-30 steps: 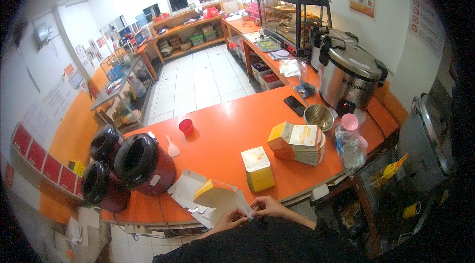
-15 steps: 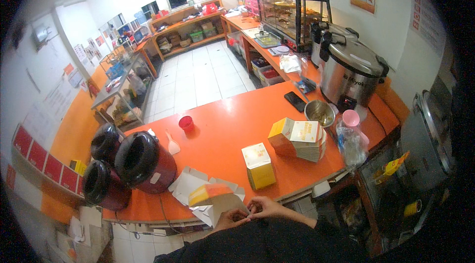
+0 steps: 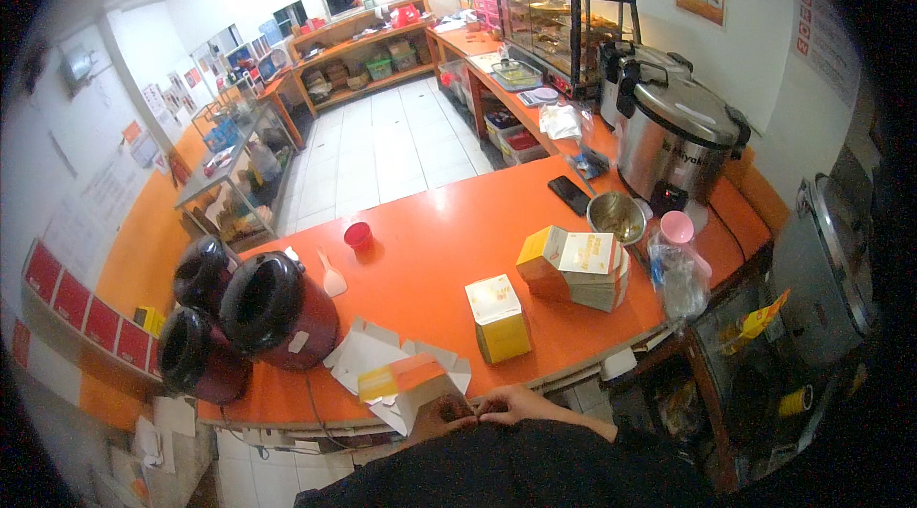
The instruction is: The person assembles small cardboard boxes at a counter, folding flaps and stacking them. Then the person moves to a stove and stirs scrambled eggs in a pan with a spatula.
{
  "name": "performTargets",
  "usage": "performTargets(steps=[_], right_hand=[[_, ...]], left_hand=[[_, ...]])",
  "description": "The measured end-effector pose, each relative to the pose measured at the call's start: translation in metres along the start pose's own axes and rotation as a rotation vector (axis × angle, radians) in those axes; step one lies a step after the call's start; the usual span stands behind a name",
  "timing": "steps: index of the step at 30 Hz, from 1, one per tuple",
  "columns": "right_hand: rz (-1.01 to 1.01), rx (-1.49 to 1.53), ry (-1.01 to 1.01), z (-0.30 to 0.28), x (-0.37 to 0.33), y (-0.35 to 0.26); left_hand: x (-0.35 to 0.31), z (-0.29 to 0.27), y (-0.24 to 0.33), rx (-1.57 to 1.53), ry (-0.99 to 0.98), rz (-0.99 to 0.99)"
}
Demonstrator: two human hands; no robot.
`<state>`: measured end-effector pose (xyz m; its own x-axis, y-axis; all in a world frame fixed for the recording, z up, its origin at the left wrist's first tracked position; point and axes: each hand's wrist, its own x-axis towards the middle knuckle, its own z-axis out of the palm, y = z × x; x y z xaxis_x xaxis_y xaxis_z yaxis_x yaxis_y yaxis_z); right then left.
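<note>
Two bare hands meet at the near edge of an orange counter (image 3: 430, 231), low in the frame and just in front of dark clothing. The left hand (image 3: 443, 415), its fingers curled inward, grips the near right side of a part-folded carton (image 3: 416, 377); the right hand (image 3: 514, 403), wrist bent and forearm slanting in from the right, brings its thumb and fingers together against the left's fingertips, though whether they pinch the cardboard cannot be told. The carton sits at the counter's front edge, in front of white cardboard pieces (image 3: 360, 349), its yellow end pointing left and the long axis of its coloured panel running left to right, rising slightly toward the right. That panel passes from yellow to orange, above a plain white face angled toward the hands. To the right, well apart, stand a yellow-and-white box (image 3: 499, 320) and a leaning stack of similar folded cartons (image 3: 573, 267)
</note>
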<state>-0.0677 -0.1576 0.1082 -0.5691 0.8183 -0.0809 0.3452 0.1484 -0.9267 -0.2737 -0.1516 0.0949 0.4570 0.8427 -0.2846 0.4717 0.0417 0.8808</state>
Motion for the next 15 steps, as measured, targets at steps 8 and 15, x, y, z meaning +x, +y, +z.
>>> performTargets(steps=[8, 15], right_hand=[[0.129, 0.258, -0.007, 0.007, 0.021, 0.029], [0.185, 0.415, 0.397, 0.005, 0.046, 0.071]], left_hand=[[0.005, 0.006, -0.034, -0.016, -0.057, 0.389], [0.007, -0.029, 0.003, 0.345, -0.024, 0.537]])
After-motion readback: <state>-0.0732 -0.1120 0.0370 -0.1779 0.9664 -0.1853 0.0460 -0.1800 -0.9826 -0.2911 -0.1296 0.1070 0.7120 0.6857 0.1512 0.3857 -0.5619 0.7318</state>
